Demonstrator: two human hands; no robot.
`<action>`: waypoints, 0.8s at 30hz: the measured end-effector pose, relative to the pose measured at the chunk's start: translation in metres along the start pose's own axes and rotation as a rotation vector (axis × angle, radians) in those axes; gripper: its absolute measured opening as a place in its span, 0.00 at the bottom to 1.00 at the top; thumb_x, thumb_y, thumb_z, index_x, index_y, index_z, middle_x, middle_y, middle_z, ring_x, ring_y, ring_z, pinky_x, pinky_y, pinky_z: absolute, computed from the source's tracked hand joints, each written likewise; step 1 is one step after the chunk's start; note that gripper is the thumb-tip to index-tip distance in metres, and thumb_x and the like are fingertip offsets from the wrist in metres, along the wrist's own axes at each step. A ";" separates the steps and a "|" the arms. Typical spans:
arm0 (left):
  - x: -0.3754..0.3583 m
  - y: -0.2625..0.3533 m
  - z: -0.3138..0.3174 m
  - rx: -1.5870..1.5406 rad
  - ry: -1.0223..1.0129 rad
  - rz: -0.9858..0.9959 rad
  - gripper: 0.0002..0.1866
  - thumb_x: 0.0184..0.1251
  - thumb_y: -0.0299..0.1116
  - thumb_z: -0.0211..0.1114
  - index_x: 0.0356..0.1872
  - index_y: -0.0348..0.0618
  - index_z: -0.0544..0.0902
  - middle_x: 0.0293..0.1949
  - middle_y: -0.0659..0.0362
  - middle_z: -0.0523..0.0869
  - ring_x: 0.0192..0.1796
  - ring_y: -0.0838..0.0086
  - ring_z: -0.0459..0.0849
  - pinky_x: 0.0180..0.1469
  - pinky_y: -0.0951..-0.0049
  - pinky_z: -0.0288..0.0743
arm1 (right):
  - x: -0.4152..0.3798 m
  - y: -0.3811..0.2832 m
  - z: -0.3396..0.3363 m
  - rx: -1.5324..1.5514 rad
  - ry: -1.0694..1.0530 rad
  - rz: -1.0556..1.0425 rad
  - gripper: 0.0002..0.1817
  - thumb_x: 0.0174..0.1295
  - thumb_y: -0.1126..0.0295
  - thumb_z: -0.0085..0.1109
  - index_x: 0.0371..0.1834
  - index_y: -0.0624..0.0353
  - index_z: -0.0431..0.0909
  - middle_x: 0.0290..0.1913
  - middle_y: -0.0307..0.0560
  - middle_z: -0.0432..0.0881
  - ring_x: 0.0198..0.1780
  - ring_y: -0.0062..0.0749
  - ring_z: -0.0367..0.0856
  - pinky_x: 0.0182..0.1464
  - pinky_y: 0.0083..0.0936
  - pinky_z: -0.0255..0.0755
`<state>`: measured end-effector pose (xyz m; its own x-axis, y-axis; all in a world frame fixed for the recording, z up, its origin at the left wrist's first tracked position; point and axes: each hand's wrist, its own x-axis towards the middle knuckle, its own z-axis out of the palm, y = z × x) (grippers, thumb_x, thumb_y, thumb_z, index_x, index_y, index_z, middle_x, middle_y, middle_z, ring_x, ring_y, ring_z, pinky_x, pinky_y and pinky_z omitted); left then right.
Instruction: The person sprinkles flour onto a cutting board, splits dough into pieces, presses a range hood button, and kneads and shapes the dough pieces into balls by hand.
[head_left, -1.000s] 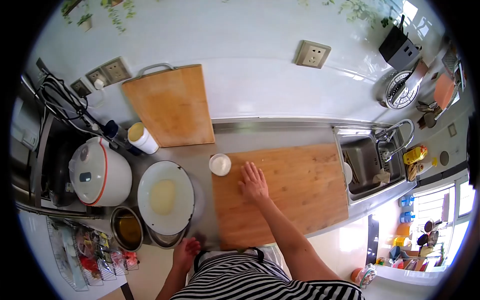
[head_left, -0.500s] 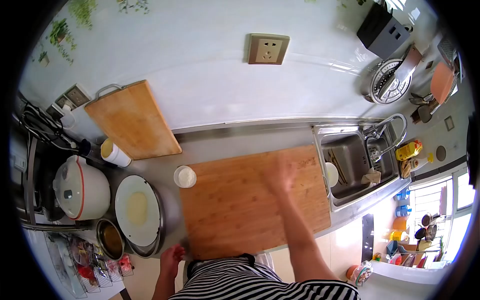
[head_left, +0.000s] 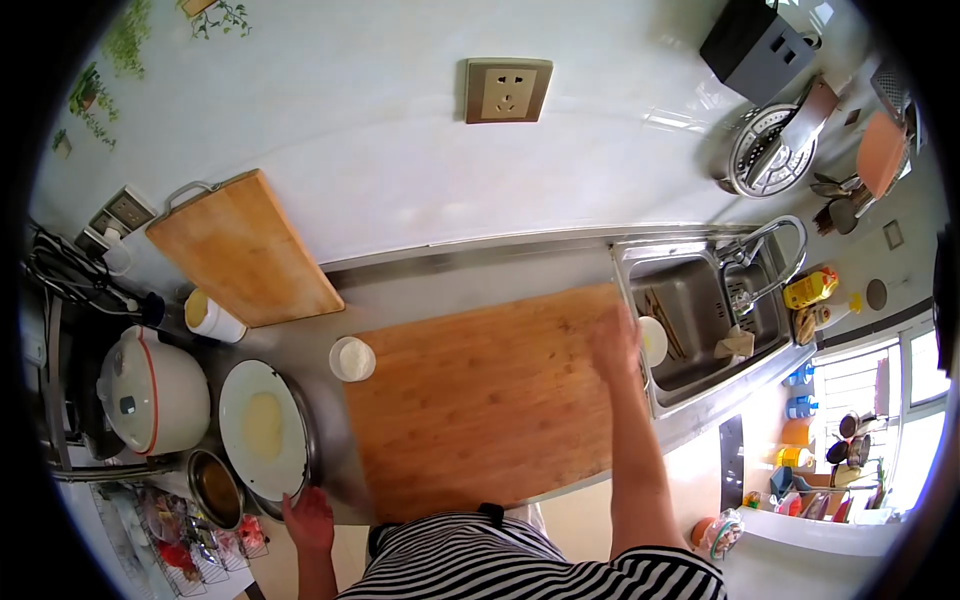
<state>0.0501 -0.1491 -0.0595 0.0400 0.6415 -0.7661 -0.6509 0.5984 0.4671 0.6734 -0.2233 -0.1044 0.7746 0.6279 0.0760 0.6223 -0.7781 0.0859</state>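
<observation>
The board (head_left: 480, 410) lies between the sink (head_left: 695, 365) and the plate (head_left: 295, 430), which seemingly rests on a pan (head_left: 313, 430).

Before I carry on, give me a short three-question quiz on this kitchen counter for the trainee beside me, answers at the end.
1. True or false: the small cup of white powder stands nearer to the white dish than to the sink.

2. Which is closer to the sink?
A) the left hand
B) the right hand

3. Fill in the missing word: one wooden board lies flat on the counter, while the other board leans against the ____.

Key: 1 true; 2 B; 3 wall
</observation>
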 end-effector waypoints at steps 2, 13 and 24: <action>0.001 0.001 0.012 -0.022 0.006 0.005 0.25 0.64 0.56 0.58 0.42 0.40 0.79 0.39 0.57 0.84 0.41 0.68 0.82 0.39 0.71 0.75 | 0.000 -0.019 0.004 0.028 -0.066 -0.192 0.32 0.68 0.49 0.41 0.71 0.53 0.58 0.75 0.47 0.51 0.76 0.37 0.45 0.73 0.46 0.41; 0.026 0.009 0.014 -0.162 -0.040 0.000 0.28 0.60 0.53 0.64 0.49 0.36 0.75 0.43 0.56 0.83 0.47 0.68 0.82 0.47 0.68 0.77 | 0.005 0.011 0.020 -0.060 0.062 -0.239 0.31 0.68 0.52 0.40 0.71 0.55 0.57 0.75 0.50 0.52 0.75 0.38 0.49 0.73 0.47 0.40; 0.068 0.014 -0.004 -0.488 -0.116 0.026 0.19 0.63 0.23 0.55 0.56 0.36 0.72 0.54 0.51 0.80 0.57 0.57 0.78 0.59 0.55 0.74 | -0.121 0.037 -0.018 0.154 -0.010 0.038 0.31 0.65 0.61 0.49 0.70 0.60 0.58 0.74 0.57 0.50 0.74 0.51 0.49 0.71 0.51 0.45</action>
<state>0.0414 -0.0992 -0.1066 0.0847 0.7189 -0.6899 -0.9304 0.3049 0.2036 0.6006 -0.3274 -0.0924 0.7987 0.5980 0.0667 0.6016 -0.7957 -0.0702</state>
